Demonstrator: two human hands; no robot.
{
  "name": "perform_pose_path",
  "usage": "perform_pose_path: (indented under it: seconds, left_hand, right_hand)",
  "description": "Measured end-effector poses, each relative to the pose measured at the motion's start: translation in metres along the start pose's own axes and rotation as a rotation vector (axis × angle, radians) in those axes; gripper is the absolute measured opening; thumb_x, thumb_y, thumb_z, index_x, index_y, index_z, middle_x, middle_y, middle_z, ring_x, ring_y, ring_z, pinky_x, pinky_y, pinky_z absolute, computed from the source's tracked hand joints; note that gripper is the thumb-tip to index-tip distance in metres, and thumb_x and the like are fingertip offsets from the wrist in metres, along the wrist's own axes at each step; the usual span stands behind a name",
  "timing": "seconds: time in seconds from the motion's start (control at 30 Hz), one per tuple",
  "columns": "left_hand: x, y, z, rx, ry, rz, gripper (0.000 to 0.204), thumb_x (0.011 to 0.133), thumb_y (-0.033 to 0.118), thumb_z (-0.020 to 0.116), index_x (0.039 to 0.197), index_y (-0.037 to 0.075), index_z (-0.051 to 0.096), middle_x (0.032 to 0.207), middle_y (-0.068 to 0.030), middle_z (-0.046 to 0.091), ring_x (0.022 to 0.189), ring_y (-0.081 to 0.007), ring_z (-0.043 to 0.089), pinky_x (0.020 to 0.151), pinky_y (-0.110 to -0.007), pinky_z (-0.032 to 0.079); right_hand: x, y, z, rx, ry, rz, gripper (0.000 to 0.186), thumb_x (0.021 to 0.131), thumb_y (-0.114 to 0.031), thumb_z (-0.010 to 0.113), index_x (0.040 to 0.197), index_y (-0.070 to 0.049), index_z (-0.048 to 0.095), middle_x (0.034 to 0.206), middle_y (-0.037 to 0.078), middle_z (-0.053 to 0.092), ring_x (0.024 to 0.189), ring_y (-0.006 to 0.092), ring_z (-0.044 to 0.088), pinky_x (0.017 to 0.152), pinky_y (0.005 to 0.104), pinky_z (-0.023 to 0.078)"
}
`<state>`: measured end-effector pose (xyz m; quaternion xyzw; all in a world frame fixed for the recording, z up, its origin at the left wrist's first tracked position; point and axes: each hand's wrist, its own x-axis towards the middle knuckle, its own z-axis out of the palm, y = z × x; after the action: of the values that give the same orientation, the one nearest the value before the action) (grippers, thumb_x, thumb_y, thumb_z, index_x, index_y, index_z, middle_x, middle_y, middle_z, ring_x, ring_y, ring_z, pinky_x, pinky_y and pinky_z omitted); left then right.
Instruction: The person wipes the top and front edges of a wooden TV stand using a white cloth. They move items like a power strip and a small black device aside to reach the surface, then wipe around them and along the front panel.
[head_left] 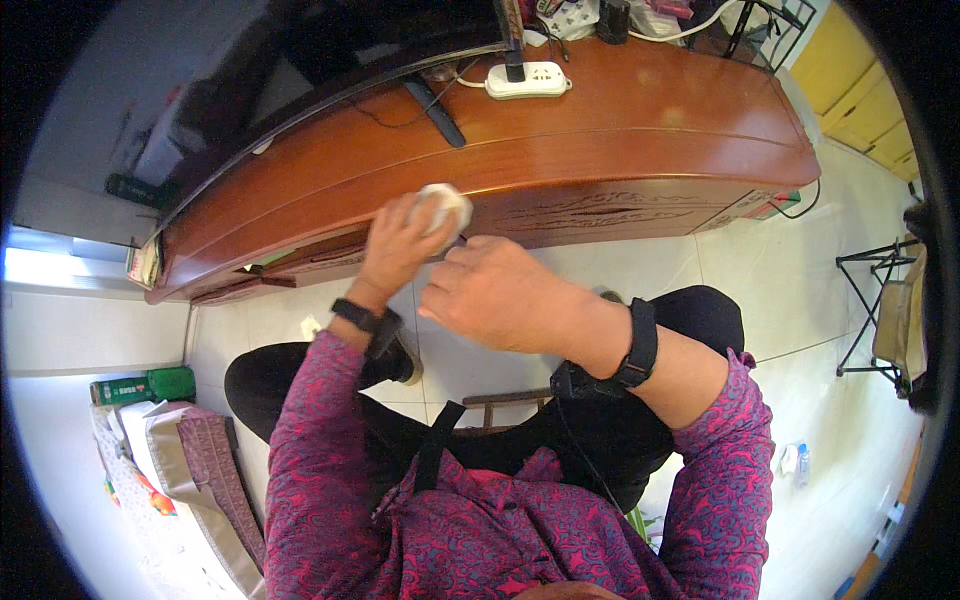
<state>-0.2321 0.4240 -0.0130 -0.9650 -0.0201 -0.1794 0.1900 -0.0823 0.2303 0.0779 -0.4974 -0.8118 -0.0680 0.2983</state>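
Note:
My left hand point(398, 236) grips a crumpled white cloth or pad point(446, 204) at the front edge of the wooden cabinet point(610, 140). Its fingers are slightly blurred. My right hand point(485, 290) is just below and right of it, fingers curled; a small dark bit shows above its knuckles, but I cannot make out what it holds. A dark slim bar, perhaps a remote point(435, 112), and a white power strip point(545, 80) with a black plug lie on the cabinet top behind my hands.
A large dark screen point(240, 80) stands at the back left. Small items and cables point(640, 20) crowd the back right. A folding stand point(880, 310) is at the right, a small bottle point(802, 465) on the floor. Stacked fabric items point(185, 470) and a green package point(140, 385) lie at the left.

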Motion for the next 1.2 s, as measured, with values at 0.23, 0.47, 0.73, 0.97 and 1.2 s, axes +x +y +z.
perform_pose_path:
  seconds: [0.23, 0.47, 0.73, 0.97, 1.2]
  left_hand:
    - [-0.134, -0.113, -0.053, 0.440, -0.496, -0.379, 0.052, 0.086, 0.010, 0.059, 0.136, 0.023, 0.058, 0.130, -0.0102, 0.058, 0.111, -0.0323, 0.056, 0.087, -0.045, 0.051]
    - [-0.142, -0.162, -0.139, 0.326, -0.211, -0.836, 0.055, 0.078, -0.002, 0.066, 0.128, 0.017, 0.057, 0.117, -0.0126, 0.057, 0.111, -0.0400, 0.057, 0.085, -0.050, 0.055]
    - [-0.113, -0.123, -0.111, -0.008, -0.118, -0.763, 0.067, 0.072, -0.006, 0.071, 0.132, 0.018, 0.056, 0.118, -0.0132, 0.057, 0.112, -0.0401, 0.055, 0.091, -0.050, 0.050]
    - [-0.140, -0.103, -0.129, -0.330, -0.100, -0.738, 0.060, 0.070, -0.006, 0.065, 0.125, 0.017, 0.062, 0.122, -0.0113, 0.060, 0.107, -0.0368, 0.058, 0.087, -0.044, 0.053]
    - [-0.158, -0.103, -0.117, -0.569, -0.341, -0.577, 0.044, 0.078, 0.015, 0.061, 0.122, 0.019, 0.064, 0.126, -0.0098, 0.058, 0.108, -0.0310, 0.059, 0.082, -0.040, 0.056]
  right_hand:
    - [0.016, -0.007, -0.005, 0.034, -0.092, -0.034, 0.012, 0.083, -0.016, 0.061, 0.081, -0.009, 0.070, 0.084, 0.009, 0.070, 0.087, 0.0263, 0.070, 0.077, 0.0400, 0.055]
    - [0.018, 0.013, 0.013, 0.101, -0.153, 0.046, 0.020, 0.095, -0.024, 0.062, 0.085, -0.008, 0.066, 0.082, 0.009, 0.065, 0.081, 0.0317, 0.065, 0.073, 0.0447, 0.052]
    - [-0.033, 0.005, 0.117, 0.408, -0.777, 0.240, 0.024, 0.093, -0.024, 0.062, 0.103, -0.003, 0.069, 0.095, 0.020, 0.069, 0.097, 0.0384, 0.068, 0.086, 0.0497, 0.055]
    - [-0.090, -0.018, 0.224, 0.896, -1.610, 0.485, 0.059, 0.101, -0.046, 0.057, 0.147, -0.009, 0.050, 0.136, 0.018, 0.062, 0.120, 0.0350, 0.063, 0.104, 0.0421, 0.049]
    - [-0.092, -0.109, 0.312, 1.210, -1.682, 0.584, 0.058, 0.100, -0.045, 0.059, 0.145, -0.009, 0.052, 0.136, 0.016, 0.062, 0.121, 0.0337, 0.061, 0.104, 0.0430, 0.048]
